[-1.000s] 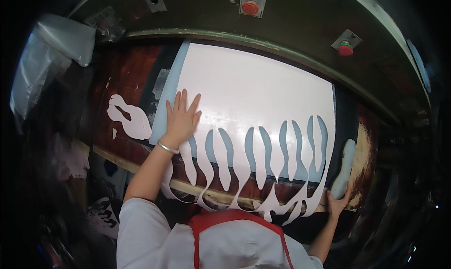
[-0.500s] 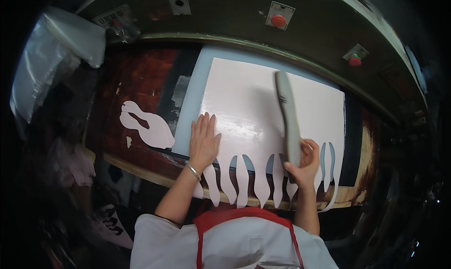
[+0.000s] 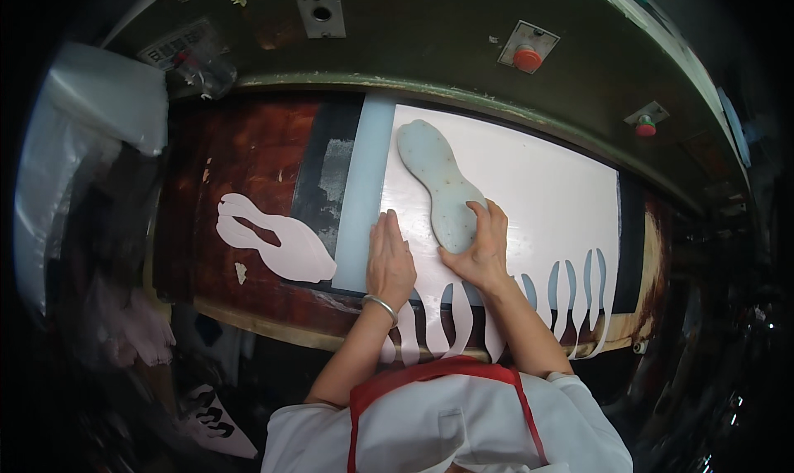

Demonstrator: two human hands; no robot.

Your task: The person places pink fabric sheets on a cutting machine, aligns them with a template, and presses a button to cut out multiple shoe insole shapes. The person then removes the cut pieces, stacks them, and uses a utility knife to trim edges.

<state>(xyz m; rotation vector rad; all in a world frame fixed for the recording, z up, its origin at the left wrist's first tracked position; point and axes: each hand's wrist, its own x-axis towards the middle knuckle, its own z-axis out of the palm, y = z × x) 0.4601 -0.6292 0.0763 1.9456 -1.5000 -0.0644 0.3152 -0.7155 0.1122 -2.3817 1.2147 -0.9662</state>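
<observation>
Along the near edge of the desk [image 3: 248, 155], curved strips [image 3: 461, 312] of a pale pink sheet [image 3: 538, 183] spread toward the person. Beyond them, the left hand [image 3: 390, 262], fingers straight and together, rests at the sheet's left edge, gripping nothing. The right hand [image 3: 481, 254], half curled, grasps the near end of a grey-green sole-shaped block [image 3: 434, 171] over the sheet. Farther off, 2 red push buttons [image 3: 528, 58] sit on a green panel [image 3: 422, 39].

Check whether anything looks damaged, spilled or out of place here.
A pale, scuffed-looking patch breaks the dark strip left of the blue board, suggesting wear. A small scrap lies on the brown surface beside the pink cut piece, like stray waste. No spill shows on the pale pink sheet.
</observation>
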